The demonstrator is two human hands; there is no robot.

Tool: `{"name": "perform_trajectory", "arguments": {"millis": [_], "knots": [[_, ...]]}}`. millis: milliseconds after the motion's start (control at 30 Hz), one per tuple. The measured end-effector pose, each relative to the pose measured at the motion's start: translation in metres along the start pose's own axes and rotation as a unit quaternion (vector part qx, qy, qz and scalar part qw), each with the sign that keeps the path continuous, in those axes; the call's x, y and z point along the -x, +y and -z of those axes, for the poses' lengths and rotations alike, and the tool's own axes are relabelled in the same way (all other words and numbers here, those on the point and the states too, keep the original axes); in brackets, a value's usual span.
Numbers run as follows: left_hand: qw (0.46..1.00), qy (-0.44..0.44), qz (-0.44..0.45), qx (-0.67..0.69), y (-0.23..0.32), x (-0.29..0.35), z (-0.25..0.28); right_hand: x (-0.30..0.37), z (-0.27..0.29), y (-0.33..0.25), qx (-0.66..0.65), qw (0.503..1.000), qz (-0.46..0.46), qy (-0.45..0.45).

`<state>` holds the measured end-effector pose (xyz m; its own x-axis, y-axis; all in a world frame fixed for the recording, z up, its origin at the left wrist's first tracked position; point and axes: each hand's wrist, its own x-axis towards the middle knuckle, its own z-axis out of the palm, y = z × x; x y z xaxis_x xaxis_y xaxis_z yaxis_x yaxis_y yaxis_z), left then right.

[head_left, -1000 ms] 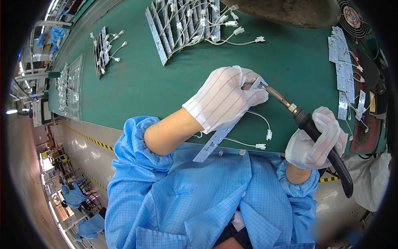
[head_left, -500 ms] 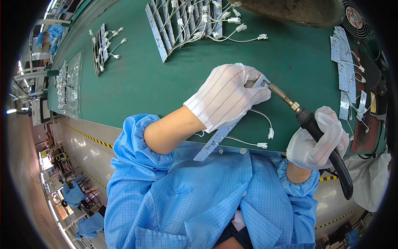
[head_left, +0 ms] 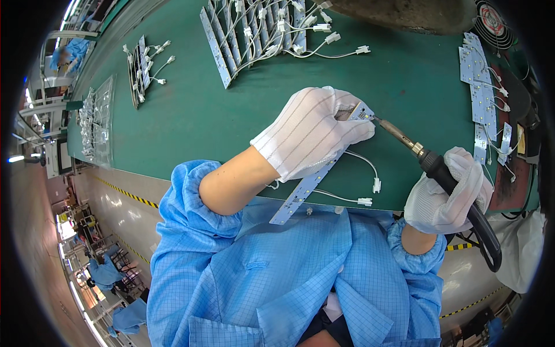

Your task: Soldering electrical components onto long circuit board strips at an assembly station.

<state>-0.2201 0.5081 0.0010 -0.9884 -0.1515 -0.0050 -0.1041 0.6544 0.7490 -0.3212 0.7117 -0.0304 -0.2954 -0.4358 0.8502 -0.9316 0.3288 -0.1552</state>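
Note:
My left hand [head_left: 318, 130], in a white striped glove, is closed around an LED strip board [head_left: 303, 194], whose far end sticks out past my fingertips. The board's near end slants down over the table edge toward my body. White wires with a small plug [head_left: 377, 185] trail out beside it. A soldering iron [head_left: 439, 170] with a black handle is gripped in my right hand [head_left: 448, 194], also gloved. Its tip is at the board's far end, close to my left fingertips; whether it touches cannot be told.
On the green table [head_left: 179, 127] lie a large row of wired LED boards [head_left: 217, 52], a smaller bundle [head_left: 136, 72] and a clear plastic bag [head_left: 104, 124]. At the right are more LED boards [head_left: 483, 98] and a fan [head_left: 494, 24]. A dark rounded object [head_left: 404, 14] overhangs the back.
The soldering iron has drawn back slightly to the right, its tip moving from over the board toward its end. My left hand has shifted slightly left with the board.

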Motion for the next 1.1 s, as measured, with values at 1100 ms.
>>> {"name": "perform_trajectory", "arguments": {"millis": [1100], "knots": [[0.984, 0.105, 0.081, -0.115, 0.011, 0.015, 0.005, -0.006, 0.002, 0.001, 0.085, 0.996, 0.012, 0.014]]}}
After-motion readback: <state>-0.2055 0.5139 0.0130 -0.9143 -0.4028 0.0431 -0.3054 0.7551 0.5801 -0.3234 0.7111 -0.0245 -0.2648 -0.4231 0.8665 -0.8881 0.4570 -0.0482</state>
